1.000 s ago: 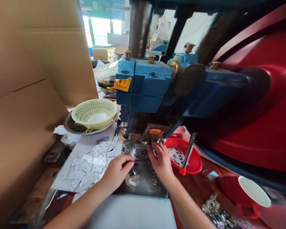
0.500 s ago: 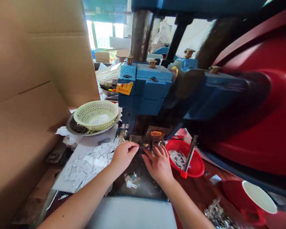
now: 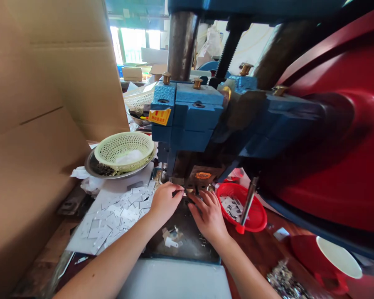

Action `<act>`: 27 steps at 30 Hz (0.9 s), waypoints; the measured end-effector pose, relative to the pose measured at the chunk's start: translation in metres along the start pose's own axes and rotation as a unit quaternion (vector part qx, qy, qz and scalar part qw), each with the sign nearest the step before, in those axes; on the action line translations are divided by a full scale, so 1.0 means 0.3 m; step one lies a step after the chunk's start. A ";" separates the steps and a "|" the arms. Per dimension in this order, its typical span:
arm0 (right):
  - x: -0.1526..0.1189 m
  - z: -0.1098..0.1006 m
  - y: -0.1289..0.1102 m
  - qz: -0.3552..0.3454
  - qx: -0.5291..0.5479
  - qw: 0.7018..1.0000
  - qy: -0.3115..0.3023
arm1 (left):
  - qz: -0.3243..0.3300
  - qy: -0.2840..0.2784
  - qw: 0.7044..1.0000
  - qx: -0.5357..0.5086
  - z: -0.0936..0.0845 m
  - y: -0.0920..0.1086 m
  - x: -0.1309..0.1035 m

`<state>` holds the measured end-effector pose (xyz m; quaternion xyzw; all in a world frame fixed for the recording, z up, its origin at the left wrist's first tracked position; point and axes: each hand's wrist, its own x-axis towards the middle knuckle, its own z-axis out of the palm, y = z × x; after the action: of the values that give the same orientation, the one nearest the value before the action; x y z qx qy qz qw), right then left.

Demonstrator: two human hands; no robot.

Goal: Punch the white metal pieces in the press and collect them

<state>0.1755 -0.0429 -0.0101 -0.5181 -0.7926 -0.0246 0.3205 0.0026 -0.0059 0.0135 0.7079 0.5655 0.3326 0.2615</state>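
My left hand [image 3: 166, 202] is at the base of a blue press [image 3: 193, 118], thumb and forefinger pinched together under its tool. What they hold, if anything, is too small to make out. Close beside it, my right hand [image 3: 209, 216] reaches to the same spot with thumb apart and fingers stretched forward; their tips partly meet the dark tool. Several thin flat metal plates [image 3: 120, 214] lie heaped left of my left hand. A small white tabbed piece [image 3: 171, 242] rests on the dark press bed [image 3: 193, 249] between my forearms.
A red basket [image 3: 259, 226] of cut plates stands right of my right hand, a metal rod rising before it. At left, a pale green colander [image 3: 124, 166] sits in a metal bowl; a large cardboard box [image 3: 81, 74] walls that side. A red mug [image 3: 311, 257] lies at lower right.
My left hand has shifted slightly right, its pinched fingertips closer to the right hand's. The right hand stays nearly in place. The whole view has moved a little.
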 end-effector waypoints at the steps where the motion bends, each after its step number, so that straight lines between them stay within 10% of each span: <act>1: 0.002 -0.002 -0.001 0.001 0.000 1.000 -0.004 | 0.003 0.003 1.000 0.009 0.002 -0.003 0.002; 12: 0.034 -0.011 -0.041 0.014 -0.054 0.998 -0.027 | 0.007 0.008 1.000 0.008 0.019 -0.029 0.016; 17: -0.008 -0.031 0.001 0.081 0.093 0.992 0.019 | 0.004 0.038 0.999 -0.008 -0.012 -0.039 0.014; 22: -0.182 -0.100 0.062 0.370 0.314 0.869 0.093 | -0.002 0.045 0.999 -0.006 -0.108 -0.076 -0.039; 27: -0.291 -0.131 0.075 0.391 0.411 0.813 0.132 | 0.006 -0.003 1.000 0.025 -0.177 -0.132 -0.143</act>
<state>0.2358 -0.1175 -0.0321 -0.5961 -0.4100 0.3624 0.5876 -0.0687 -0.0392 0.0106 0.7185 0.5689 0.3176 0.2436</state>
